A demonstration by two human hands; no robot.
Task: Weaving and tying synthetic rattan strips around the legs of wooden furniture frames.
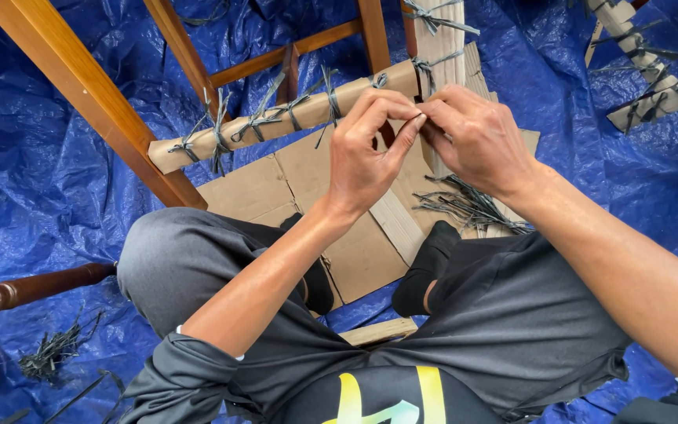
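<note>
Seated cross-legged on flat cardboard [292, 177] over a blue tarp [33, 157]; both forearms reach fwd over the knees, wrists slightly cocked up.

Left hand [366, 149]: back of hand to camera, fingers curled tight, thumb + index pinched shut at the tip on a thin dark tie [420, 118]. Right hand [476, 137]: knuckles up, fingers bunched and closed, tips meeting the left's at the same spot; it seems to pinch the tie's other end, but the hold itself is hidden under the fingers.

Tie sits at the corner where a cardboard-wrapped rail [276, 118] meets a wrapped upright [441, 47] of a wooden frame [80, 86]. Rail runs left and slightly down from the hands, w/ several more dark ties knotted along it.

Loose pile of dark strips [468, 206] lies on the cardboard just below right wrist. Another clump [52, 353] on tarp near left knee, well apart from hands.
</note>
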